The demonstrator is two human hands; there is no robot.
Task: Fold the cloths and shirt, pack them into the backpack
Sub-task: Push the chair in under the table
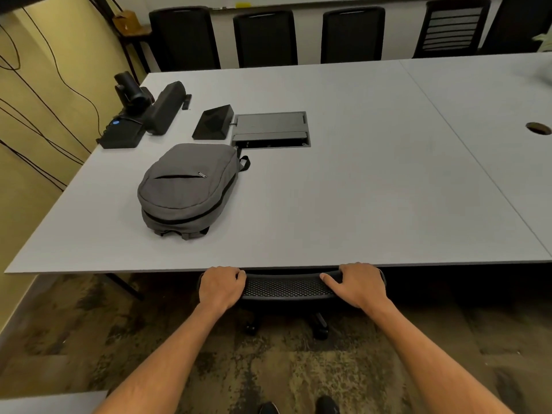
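Observation:
A grey backpack (188, 189) lies flat and zipped on the left part of the grey table (343, 189). No cloths or shirt lie on the table near me; a pale green bit of fabric (545, 43) shows at the far right edge. My left hand (221, 286) grips the left end of a black mesh chair back (286, 286) tucked under the table's front edge. My right hand (357, 283) holds the right end of the same chair back, its thumb stretched along the top.
Behind the backpack are a black tablet-like device (213, 122), a table cable box (270, 130), a conference camera (133, 91) and a black speaker bar (165, 107). Black chairs (264, 37) line the far side. Cables hang on the left wall.

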